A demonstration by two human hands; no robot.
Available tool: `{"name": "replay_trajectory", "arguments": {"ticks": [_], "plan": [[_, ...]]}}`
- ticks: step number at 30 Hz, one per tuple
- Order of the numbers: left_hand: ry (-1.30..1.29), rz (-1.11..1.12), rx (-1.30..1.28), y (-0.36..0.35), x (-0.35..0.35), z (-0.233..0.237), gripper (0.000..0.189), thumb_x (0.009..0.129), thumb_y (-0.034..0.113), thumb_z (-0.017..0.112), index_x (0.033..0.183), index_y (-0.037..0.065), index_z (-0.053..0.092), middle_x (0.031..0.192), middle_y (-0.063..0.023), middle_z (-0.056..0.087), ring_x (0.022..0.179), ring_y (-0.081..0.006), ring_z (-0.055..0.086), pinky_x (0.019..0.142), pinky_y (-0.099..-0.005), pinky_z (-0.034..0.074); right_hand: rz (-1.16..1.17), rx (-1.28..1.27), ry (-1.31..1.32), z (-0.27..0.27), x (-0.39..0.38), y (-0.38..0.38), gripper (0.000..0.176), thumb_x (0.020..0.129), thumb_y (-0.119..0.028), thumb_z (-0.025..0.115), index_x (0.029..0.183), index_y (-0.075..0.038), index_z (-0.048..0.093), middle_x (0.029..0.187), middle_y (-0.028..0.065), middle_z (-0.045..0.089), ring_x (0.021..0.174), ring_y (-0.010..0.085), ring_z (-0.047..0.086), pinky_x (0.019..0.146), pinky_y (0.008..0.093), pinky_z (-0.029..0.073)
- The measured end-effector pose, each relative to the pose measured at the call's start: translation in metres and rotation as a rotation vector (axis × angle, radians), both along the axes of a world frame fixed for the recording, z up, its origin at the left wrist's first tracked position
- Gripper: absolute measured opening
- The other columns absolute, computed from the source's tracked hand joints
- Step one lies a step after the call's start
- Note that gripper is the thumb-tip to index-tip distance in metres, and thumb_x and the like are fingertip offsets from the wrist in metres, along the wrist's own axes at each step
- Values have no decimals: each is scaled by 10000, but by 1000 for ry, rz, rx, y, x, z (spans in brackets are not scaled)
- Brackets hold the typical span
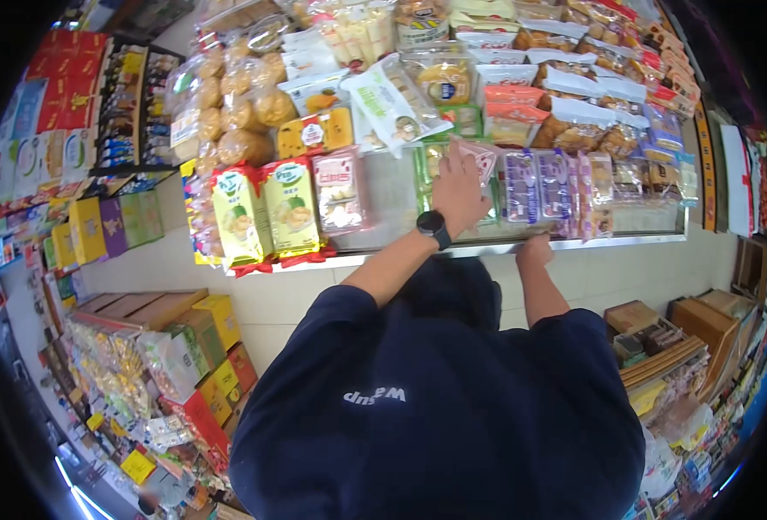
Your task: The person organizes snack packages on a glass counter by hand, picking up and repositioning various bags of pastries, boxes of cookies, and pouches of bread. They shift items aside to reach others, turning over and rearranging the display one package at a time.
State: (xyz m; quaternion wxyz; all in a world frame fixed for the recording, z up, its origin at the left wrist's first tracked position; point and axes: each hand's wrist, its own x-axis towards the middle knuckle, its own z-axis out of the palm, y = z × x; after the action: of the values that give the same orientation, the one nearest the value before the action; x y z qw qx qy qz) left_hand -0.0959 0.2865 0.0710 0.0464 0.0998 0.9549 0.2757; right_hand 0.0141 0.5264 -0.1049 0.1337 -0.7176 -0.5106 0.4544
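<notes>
My left hand, with a dark watch on its wrist, reaches over the shelf, fingers stretched onto a pink and clear packet. Green-edged packets lie beside and partly under it. My right hand is at the metal front edge, its fingers curled and partly hidden, just below the purple packets. Left of a bare strip of shelf lies a pink-framed packet, next to two yellow-green bags.
Bagged bread and rows of wrapped pastries cover the shelf's back. Stacked cartons stand on the floor at the lower left. Wooden boxes are at the lower right, and a snack rack is at the far left.
</notes>
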Motion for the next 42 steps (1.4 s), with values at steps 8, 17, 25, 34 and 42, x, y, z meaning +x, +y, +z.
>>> {"name": "replay_trajectory", "arguments": {"ticks": [8,17,25,34,42], "plan": [[192,169,-50,-131,44,40,606,666,169,762,1191,-33,535,1442,-307,390,1270,-483,441,1070,-518,403,-13,16,-14,9,-3,-5,687,900,-424,614,1210,185,542,1197,350,626,1071,458,643,929,488,517],[237,365,-224,-200,29,-4,570,672,209,769,1142,-27,550,1412,-303,434,1242,-501,443,1025,-541,426,-33,7,43,8,-3,-4,673,893,-406,615,1196,189,537,1179,351,627,1060,449,646,920,495,517],[367,169,-245,-170,36,15,549,731,222,751,1179,-24,551,1350,-292,476,1237,-471,462,1070,-537,378,-31,44,-38,23,-9,-12,660,895,-400,615,1181,190,543,1165,351,630,1037,461,649,906,493,523],[263,-592,-145,-56,39,-60,505,738,278,775,1133,20,596,1355,-225,507,1263,-392,474,1075,-496,396,-33,41,47,18,-5,-14,663,896,-398,619,1184,195,543,1185,352,625,1060,450,643,939,485,506],[55,-635,-179,-46,26,-65,569,721,239,774,1210,46,554,1398,-226,477,1254,-381,485,1033,-486,421,3,7,-15,-1,0,-1,685,890,-400,612,1217,195,526,1223,362,607,1092,460,630,960,491,494]]}}
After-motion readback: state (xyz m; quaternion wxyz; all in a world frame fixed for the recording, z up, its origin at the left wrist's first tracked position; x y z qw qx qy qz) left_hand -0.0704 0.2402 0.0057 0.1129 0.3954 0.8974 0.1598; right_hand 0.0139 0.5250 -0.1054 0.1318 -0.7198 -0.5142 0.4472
